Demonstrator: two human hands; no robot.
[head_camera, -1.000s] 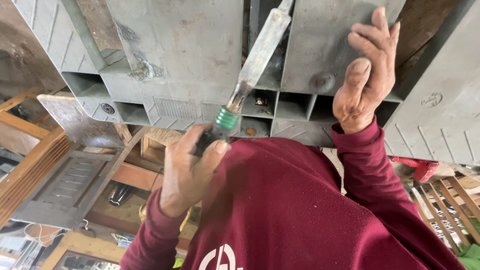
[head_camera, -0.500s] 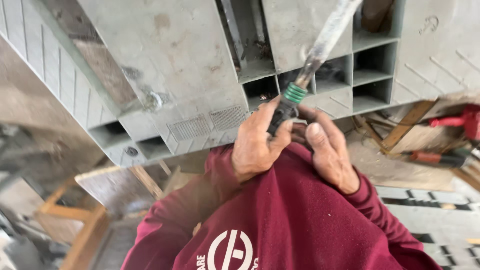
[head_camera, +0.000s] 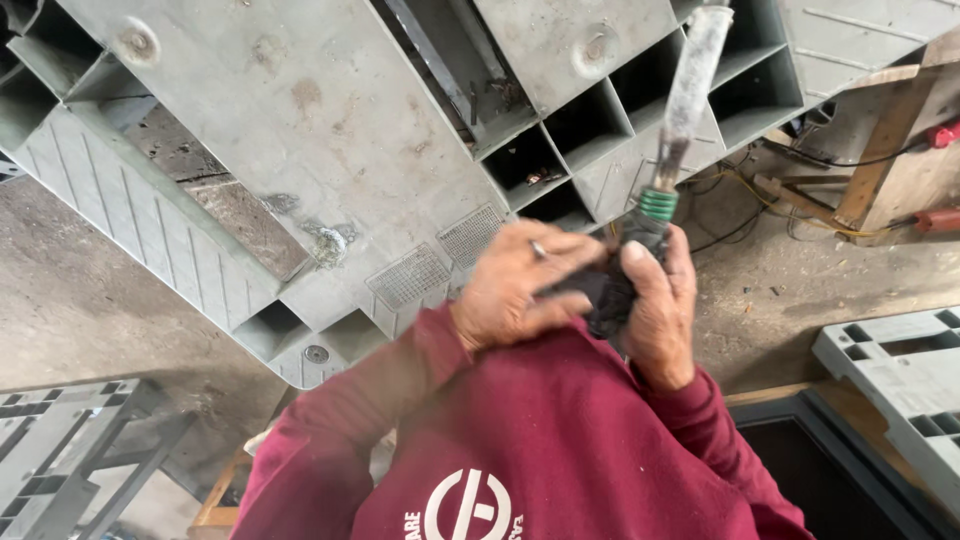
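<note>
i see my left hand (head_camera: 515, 290) and right hand (head_camera: 655, 310) both clenched on the black handle (head_camera: 610, 290) of the tool, its shaft (head_camera: 688, 95) over the grey plastic pallet (head_camera: 300, 130)

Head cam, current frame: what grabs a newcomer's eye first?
Both hands at centre, the left hand and right hand, wrapped around the dark grip of a long tool with a green collar, its pale shaft pointing up toward the top edge. Behind it, a big grey plastic pallet fills the upper frame, open cells showing. The maroon sweatshirt takes the bottom.
</note>
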